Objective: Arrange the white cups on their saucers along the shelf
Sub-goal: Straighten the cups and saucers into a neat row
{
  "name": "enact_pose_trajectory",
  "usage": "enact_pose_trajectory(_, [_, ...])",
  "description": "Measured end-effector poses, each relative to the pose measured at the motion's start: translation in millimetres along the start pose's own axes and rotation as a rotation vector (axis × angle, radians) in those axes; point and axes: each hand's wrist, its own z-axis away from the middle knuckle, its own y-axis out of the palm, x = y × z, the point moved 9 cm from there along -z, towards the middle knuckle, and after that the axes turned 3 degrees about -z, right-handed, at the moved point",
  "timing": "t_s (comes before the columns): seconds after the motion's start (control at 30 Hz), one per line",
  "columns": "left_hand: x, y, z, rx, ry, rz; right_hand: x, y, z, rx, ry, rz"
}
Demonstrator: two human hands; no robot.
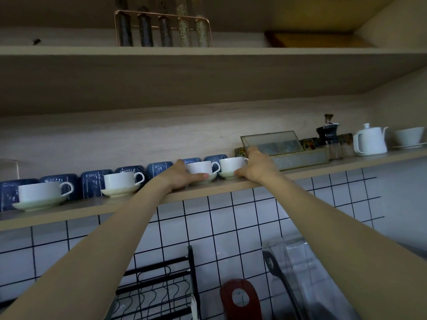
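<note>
Several white cups stand on white saucers along the front of a wooden shelf (pixel 208 192). The leftmost cup (pixel 39 191) sits on its saucer (pixel 39 205), and a second cup (pixel 120 180) stands further right. My left hand (pixel 182 175) grips the saucer and side of a third cup (pixel 199 167). My right hand (pixel 256 165) wraps the right side of a fourth cup (pixel 232 163), thumb on its saucer (pixel 227 175). These two cups stand close together, the handle of the third nearly touching the fourth.
Blue patterned mugs (pixel 94 182) line the wall behind the cups. A glass-lidded box (pixel 300 155), a grinder (pixel 327 131), a white teapot (pixel 369 140) and a white bowl (pixel 409 136) fill the shelf's right end. A dish rack (pixel 157 292) stands below.
</note>
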Motion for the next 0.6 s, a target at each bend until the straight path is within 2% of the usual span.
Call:
enact_pose_trajectory(0.1, [-2.1, -10.5, 7.6, -0.054, 0.010, -0.041, 5.3, -6.9, 5.0, -0.084, -0.044, -0.089])
enact_pose_trajectory(0.2, [1.8, -24.0, 19.4, -0.106, 0.028, -0.204, 27.2, -1.1, 13.8, -0.096, -0.150, -0.061])
enact_pose_trajectory(0.47, [45.0, -99.4, 65.0, -0.425, 0.093, -0.344, 125.6, 53.7, 39.6, 0.175, -0.411, -0.134])
enact_pose_trajectory(0.6, [82.6, -127.3, 76.2, -0.476, 0.060, -0.340, 158.2, 87.8, 53.8, 0.274, -0.464, -0.136])
